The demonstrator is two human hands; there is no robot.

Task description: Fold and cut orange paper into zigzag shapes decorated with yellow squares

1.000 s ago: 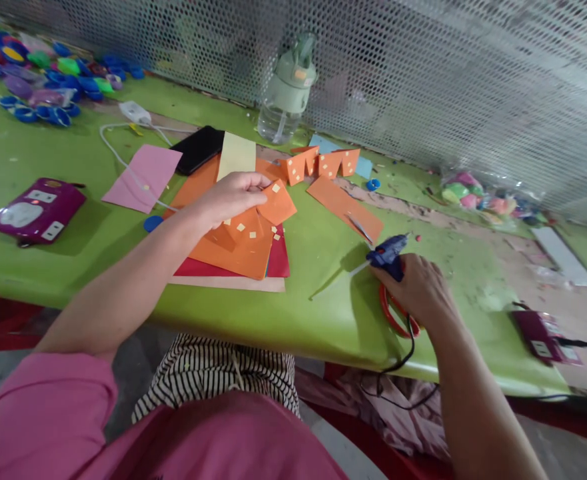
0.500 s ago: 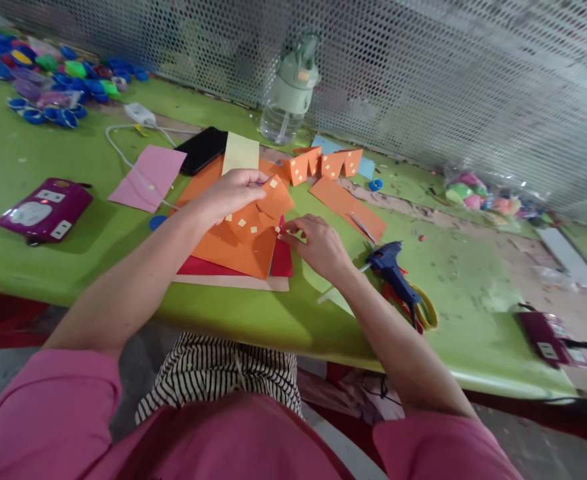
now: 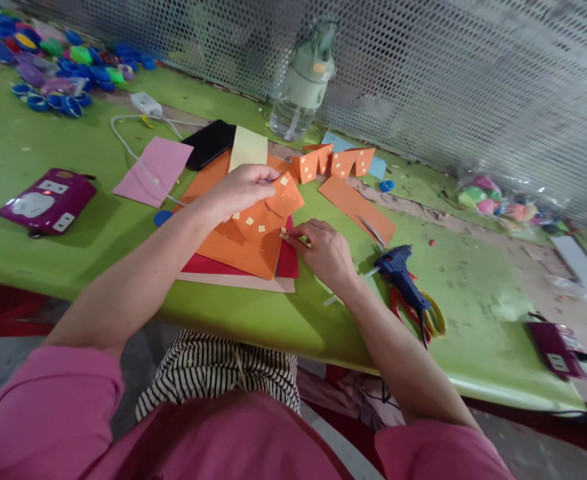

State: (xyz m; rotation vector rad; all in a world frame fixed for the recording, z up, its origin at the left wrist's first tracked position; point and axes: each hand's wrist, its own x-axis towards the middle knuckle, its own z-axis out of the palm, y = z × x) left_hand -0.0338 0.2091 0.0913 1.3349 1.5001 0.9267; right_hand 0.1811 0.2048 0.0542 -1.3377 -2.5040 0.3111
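Observation:
My left hand [image 3: 246, 190] is closed on a folded orange paper piece [image 3: 286, 197] that carries small pale squares. Below it, more pale squares dot an orange flap [image 3: 253, 221] over a larger orange sheet [image 3: 246, 253]. My right hand [image 3: 323, 248] pinches a tiny pale square [image 3: 284, 233] between thumb and fingertips, just right of the orange paper. Red paper [image 3: 288, 261] shows under the orange sheet's right edge. Two folded orange pieces with pale squares [image 3: 315, 164] stand behind, beside a flat orange strip [image 3: 357, 210].
A blue glue gun [image 3: 402, 275] and yellow-handled scissors [image 3: 437, 315] lie right of my right hand. Behind are a water bottle [image 3: 304, 83] and black phone [image 3: 209, 145]. Pink paper [image 3: 154, 171] and a purple power socket [image 3: 48, 201] lie left.
The whole view has shifted slightly. My right fingertips now show a pale square at their tips, and the small red tip that stood beside them is no longer seen. My left hand keeps its hold.

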